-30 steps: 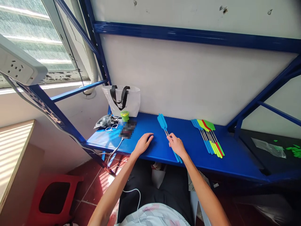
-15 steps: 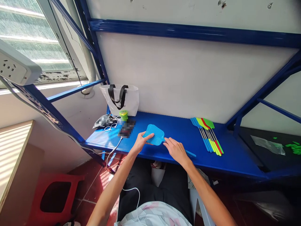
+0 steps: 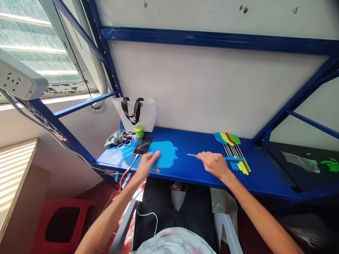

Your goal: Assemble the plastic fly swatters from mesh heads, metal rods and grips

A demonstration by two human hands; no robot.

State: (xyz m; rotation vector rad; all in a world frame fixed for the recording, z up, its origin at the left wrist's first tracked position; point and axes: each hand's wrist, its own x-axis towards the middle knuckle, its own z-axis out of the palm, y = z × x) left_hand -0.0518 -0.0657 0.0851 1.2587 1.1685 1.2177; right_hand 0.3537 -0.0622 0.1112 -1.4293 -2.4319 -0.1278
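**Right hand grips a thin rod as the left rests at a blue swatter head**

The left hand (image 3: 147, 164) sits at the edge of a flat, sky-blue plastic fly-swatter head (image 3: 166, 154), which lies blurred on the blue-painted steel bench (image 3: 201, 173). Its fingers overlap the head, but whether they grip or only press it, I cannot tell. The right hand (image 3: 215, 164) is closed around a thin metal rod with a blue plastic grip (image 3: 233, 159), held level above the bench with its bare tip pointing toward the head, apart from it. Just behind the grip lies a fanned row of neon green, red and blue fly swatters (image 3: 230, 141). Left of the head sit a black smartphone (image 3: 141, 147) and steel scissors (image 3: 124, 145).

With parts this light and thin, good work probably means keeping the head flat under the left palm and holding the rod near its tip, in line with the head.
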